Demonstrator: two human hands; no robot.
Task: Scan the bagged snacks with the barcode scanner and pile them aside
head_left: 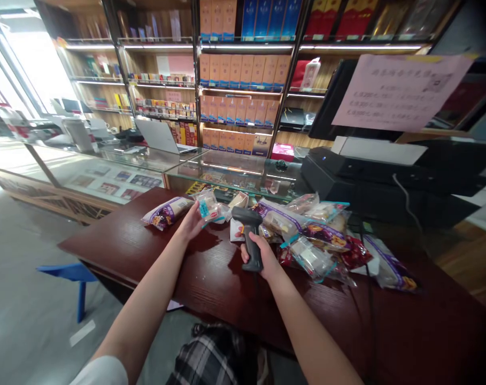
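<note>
1. Left hand (192, 222): fingers and thumb closed on a small clear packet (206, 207) with a blue label, held just above the worktop (118, 238).
2. Right hand (259, 255): wrapped firmly round the grip of a black handheld barcode scanner (246, 232). Scanner head points to about 11 o'clock from the hand, toward the clear packet, near it but not touching.
3. Heap of wrapped food packets (315, 240), purple-trimmed and clear: on the worktop, at 3 o'clock from the right hand, almost touching it.
4. Single purple-trimmed packet (166, 211): lying at 10 o'clock from the left hand, just beside the clear packet.
5. Black till printer (367, 176): at 2 o'clock from the right hand, with a pink paper notice (401, 91) hanging above it.
6. Glass display counter (234, 171): at 12 o'clock beyond the worktop; open laptop (158, 133) at 11 o'clock. Shelves of boxed goods (243, 69) stand behind.
7. Blue stool (72, 272): on the floor at 9 o'clock.
</note>
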